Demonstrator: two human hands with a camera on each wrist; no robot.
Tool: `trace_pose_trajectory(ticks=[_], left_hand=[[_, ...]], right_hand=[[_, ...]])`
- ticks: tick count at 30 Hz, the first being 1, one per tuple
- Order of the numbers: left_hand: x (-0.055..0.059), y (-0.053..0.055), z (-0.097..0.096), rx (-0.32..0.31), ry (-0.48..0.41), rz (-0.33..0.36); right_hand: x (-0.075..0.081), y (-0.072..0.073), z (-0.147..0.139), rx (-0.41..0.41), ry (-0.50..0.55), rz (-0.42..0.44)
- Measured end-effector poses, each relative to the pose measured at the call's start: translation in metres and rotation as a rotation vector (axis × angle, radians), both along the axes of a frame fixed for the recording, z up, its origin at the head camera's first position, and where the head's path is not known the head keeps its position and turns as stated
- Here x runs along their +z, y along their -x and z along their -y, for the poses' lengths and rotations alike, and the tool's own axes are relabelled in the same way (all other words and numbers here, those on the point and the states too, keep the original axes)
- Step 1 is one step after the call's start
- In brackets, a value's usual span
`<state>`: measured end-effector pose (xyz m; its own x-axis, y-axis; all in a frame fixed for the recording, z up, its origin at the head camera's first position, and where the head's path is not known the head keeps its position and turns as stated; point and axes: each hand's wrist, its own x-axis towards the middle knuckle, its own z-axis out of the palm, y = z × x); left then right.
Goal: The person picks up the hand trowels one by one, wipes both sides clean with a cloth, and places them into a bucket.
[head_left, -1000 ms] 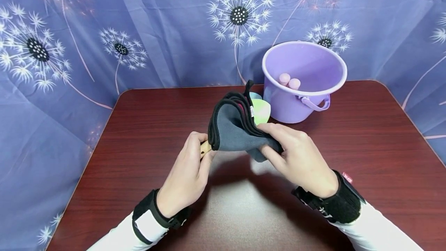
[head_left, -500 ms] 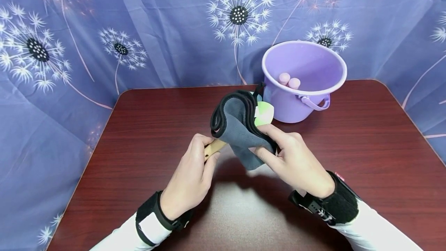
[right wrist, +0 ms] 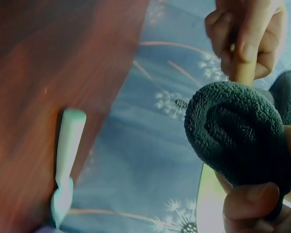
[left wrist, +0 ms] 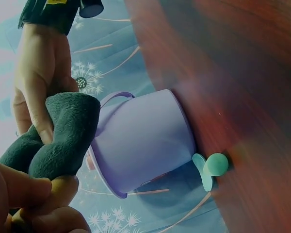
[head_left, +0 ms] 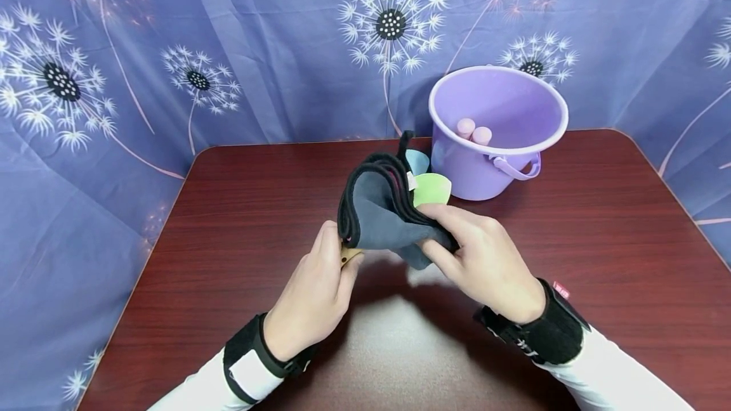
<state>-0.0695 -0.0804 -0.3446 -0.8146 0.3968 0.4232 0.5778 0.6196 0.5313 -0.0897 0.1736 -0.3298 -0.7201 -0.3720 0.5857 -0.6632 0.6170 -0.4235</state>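
In the head view my left hand (head_left: 314, 290) grips the end of a pale wooden handle (head_left: 347, 255), which has a small dark hole. Beyond the bunched cloth the same tool shows a light green blade (head_left: 432, 189). A thick grey cloth with black edging (head_left: 377, 202) is wrapped around the middle of the tool. My right hand (head_left: 485, 259) pinches this cloth between thumb and fingers near the blade. Close up in the right wrist view, the folded cloth (right wrist: 237, 126) surrounds the handle (right wrist: 242, 72), with part of the green blade (right wrist: 209, 206) below. The cloth hides the handle-blade joint.
A lavender bucket (head_left: 491, 176) stands at the table's back right, with two pink rounded handle ends (head_left: 474, 132) inside. Beside it lies a mint-coloured tool with a handle (right wrist: 70, 145). A blue dandelion-print curtain (head_left: 285, 49) hangs behind the dark red table (head_left: 228, 208).
The cloth in my right hand shifts and tilts away from my left hand, then back toward it. The green blade now sits slightly lower and further right.
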Motion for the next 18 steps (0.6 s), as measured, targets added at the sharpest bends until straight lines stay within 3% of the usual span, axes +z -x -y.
trace_pose_trajectory(ticks=[12, 18], left_hand=[[-0.0008, 0.0008, -0.0007, -0.030, 0.079, -0.032], [-0.0026, 0.0012, -0.0013, -0.021, 0.099, -0.050]], right_hand=[[-0.0002, 0.0038, -0.0052, -0.088, -0.128, -0.252], [0.0027, 0.0059, -0.0071, -0.121, -0.132, -0.320]])
